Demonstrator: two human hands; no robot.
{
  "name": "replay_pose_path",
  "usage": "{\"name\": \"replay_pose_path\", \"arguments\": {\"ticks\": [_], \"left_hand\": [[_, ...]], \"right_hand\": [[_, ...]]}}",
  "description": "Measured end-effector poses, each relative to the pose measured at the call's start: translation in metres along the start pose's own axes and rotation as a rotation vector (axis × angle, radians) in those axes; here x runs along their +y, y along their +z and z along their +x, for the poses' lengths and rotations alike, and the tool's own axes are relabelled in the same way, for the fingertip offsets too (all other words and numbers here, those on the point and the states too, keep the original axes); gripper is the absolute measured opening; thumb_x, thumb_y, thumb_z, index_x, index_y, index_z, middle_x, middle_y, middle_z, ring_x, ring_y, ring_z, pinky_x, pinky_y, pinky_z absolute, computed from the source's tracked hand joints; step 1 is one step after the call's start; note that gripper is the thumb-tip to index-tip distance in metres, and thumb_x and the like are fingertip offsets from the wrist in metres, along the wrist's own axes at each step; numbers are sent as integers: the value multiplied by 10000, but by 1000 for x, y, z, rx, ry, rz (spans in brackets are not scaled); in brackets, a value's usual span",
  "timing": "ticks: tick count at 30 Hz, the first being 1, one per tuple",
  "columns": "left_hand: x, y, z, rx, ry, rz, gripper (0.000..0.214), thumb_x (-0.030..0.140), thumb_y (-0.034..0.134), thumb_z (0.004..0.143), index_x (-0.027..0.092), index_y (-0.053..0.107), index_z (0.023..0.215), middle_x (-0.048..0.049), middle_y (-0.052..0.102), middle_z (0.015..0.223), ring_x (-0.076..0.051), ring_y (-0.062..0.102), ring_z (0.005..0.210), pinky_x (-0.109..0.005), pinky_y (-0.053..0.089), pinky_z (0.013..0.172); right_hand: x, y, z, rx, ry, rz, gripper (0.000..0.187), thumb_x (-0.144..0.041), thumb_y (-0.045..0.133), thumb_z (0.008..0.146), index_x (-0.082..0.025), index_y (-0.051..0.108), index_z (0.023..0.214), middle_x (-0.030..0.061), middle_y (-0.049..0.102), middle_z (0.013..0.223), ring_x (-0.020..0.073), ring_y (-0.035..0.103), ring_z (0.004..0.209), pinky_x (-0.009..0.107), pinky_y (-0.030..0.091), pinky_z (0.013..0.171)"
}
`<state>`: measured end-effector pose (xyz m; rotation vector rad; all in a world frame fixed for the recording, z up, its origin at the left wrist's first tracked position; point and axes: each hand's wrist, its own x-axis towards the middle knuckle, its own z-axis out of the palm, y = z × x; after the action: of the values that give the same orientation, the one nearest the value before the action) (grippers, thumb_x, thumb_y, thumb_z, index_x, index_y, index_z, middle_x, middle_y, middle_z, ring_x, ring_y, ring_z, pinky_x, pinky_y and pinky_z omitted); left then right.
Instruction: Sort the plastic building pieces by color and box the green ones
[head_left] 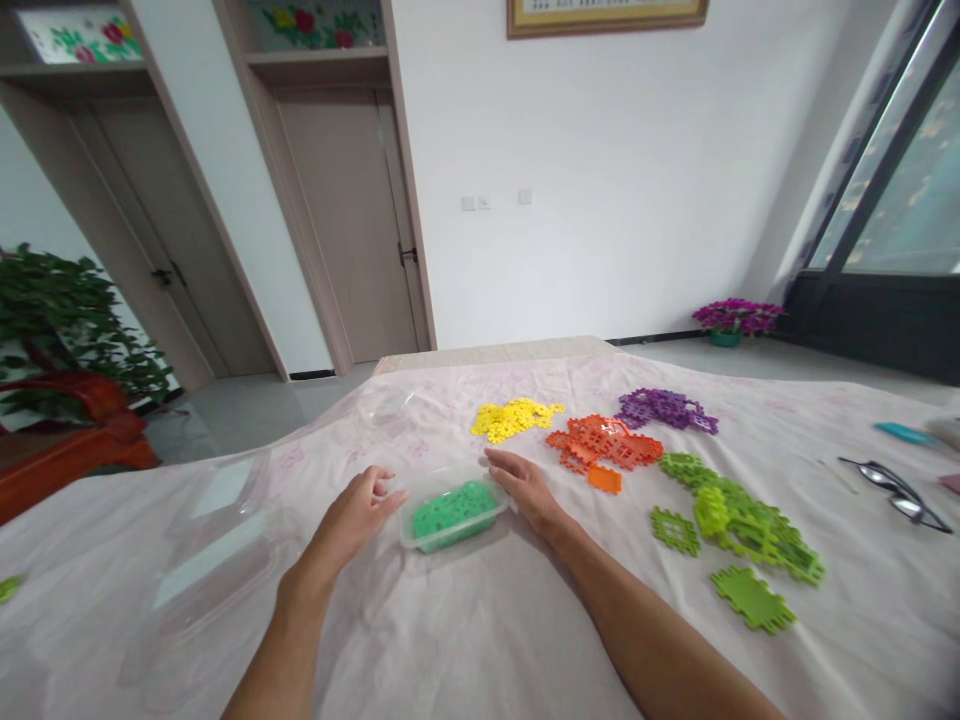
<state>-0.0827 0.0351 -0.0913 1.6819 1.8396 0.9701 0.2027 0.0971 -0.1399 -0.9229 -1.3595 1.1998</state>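
A small clear plastic box [409,530] filled with dark green puzzle tiles [451,510] sits on the pale cloth in front of me. My left hand [358,510] rests at its left end, fingers loosely curled and touching the rim. My right hand [523,487] lies flat against its right end, fingers stretched out. Neither hand holds anything that I can see. Sorted heaps of tiles lie beyond and to the right: yellow [514,417], orange [604,446], purple [663,409] and light green [739,530].
A larger clear plastic container [210,560] lies at my left, and a clear lid [386,405] farther back. Glasses [896,492] and a teal object [904,433] rest at the right edge. Doors, a plant [60,330] and red furniture stand behind the table.
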Motion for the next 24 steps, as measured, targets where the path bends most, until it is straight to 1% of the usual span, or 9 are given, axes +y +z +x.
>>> {"name": "replay_pose_path", "arguments": {"ticks": [2, 5, 7, 9, 11, 13, 17, 21, 24], "left_hand": [[-8, 2, -1, -152, -123, -6, 484, 621, 654, 678, 189, 659, 897, -47, 711, 778, -204, 670, 666, -283, 479, 596], [-7, -1, -8, -402, -213, -122, 515, 681, 666, 635, 172, 626, 701, -54, 695, 664, -194, 657, 571, -246, 426, 502], [-2, -2, -12, -495, -238, -184, 530, 684, 701, 592, 165, 620, 660, -55, 683, 619, -185, 642, 524, -229, 392, 464], [2, -3, -13, -546, -261, -215, 536, 681, 720, 571, 161, 614, 643, -47, 669, 585, -167, 624, 487, -213, 362, 440], [4, -2, -14, -573, -278, -230, 542, 684, 719, 574, 159, 602, 630, -36, 655, 559, -149, 606, 461, -201, 343, 427], [3, -1, -13, -589, -290, -246, 550, 692, 713, 578, 156, 595, 619, -31, 642, 542, -137, 590, 445, -199, 331, 420], [0, 1, -13, -577, -296, -310, 560, 687, 737, 552, 148, 596, 610, -40, 640, 544, -128, 568, 429, -206, 320, 415], [-2, 1, -12, -509, -293, -352, 559, 680, 745, 548, 149, 583, 621, -33, 628, 537, -120, 548, 429, -207, 307, 418], [-5, 0, -11, -529, -286, -364, 555, 674, 740, 573, 153, 569, 662, -29, 636, 568, -117, 559, 461, -205, 314, 440]], "right_hand": [[-1, 1, 0, 3, 14, 0, 467, -475, 737, 699, -206, 740, 1082, 98, 713, 1173, 293, 644, 1095, 437, 479, 979], [-3, 3, 0, 16, 50, -1, 412, -400, 702, 706, -213, 747, 1071, 77, 725, 1142, 268, 659, 1025, 387, 505, 904], [-5, 4, 2, 20, 74, -26, 403, -352, 657, 708, -205, 749, 1071, 66, 737, 1097, 246, 662, 941, 342, 510, 811], [-7, 4, 3, 9, 93, -70, 418, -316, 604, 710, -189, 747, 1081, 54, 744, 1045, 219, 645, 854, 298, 482, 709], [-7, 5, 6, -8, 114, -100, 429, -291, 566, 708, -181, 742, 1084, 42, 744, 994, 192, 618, 792, 265, 436, 635], [-7, 6, 8, -9, 132, -96, 410, -290, 559, 709, -185, 738, 1063, 31, 737, 954, 172, 598, 762, 244, 405, 602], [-5, 10, 14, 16, 132, -48, 294, -404, 594, 751, -178, 710, 899, 15, 696, 795, 137, 556, 657, 223, 373, 551], [-3, 11, 18, 35, 206, -14, 334, -513, 626, 748, -182, 596, 711, -44, 516, 539, 97, 422, 479, 217, 283, 451], [-2, 7, 20, 5, 288, -76, 324, -503, 616, 749, -190, 564, 684, -73, 419, 482, 84, 359, 428, 219, 227, 422]]}}
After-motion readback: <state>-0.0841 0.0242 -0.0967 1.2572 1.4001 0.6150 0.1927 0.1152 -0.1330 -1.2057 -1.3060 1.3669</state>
